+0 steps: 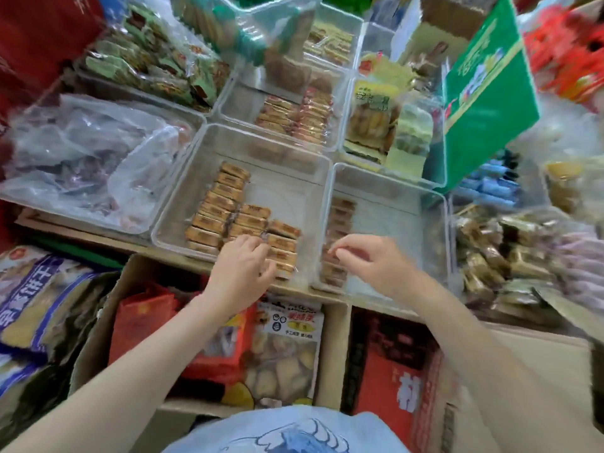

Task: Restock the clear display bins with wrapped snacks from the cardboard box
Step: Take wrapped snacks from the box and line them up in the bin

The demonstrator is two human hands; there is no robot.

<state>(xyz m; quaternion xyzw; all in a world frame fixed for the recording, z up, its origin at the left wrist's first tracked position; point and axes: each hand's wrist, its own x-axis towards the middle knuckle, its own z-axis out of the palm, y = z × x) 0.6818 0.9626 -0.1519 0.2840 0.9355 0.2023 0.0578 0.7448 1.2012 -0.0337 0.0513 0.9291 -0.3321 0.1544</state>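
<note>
Placing step: the left hand (243, 266) curls its fingers on wrapped snacks (281, 256) at the near edge of the middle clear bin (294, 152); the right hand (369, 263) pinches something small over the neighbouring bin (408, 197), contents unclear. Next, square the row, then reach down to the cardboard box (98, 325)

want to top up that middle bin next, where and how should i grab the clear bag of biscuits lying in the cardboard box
Probably best taken by its top edge, under the printed label, coming from above. The clear bag of biscuits lies flat and face up in the cardboard box, with a red pack against its left side and the box wall close on its right. The left hand is nearest, though it is at the wrapped snacks now.
</note>
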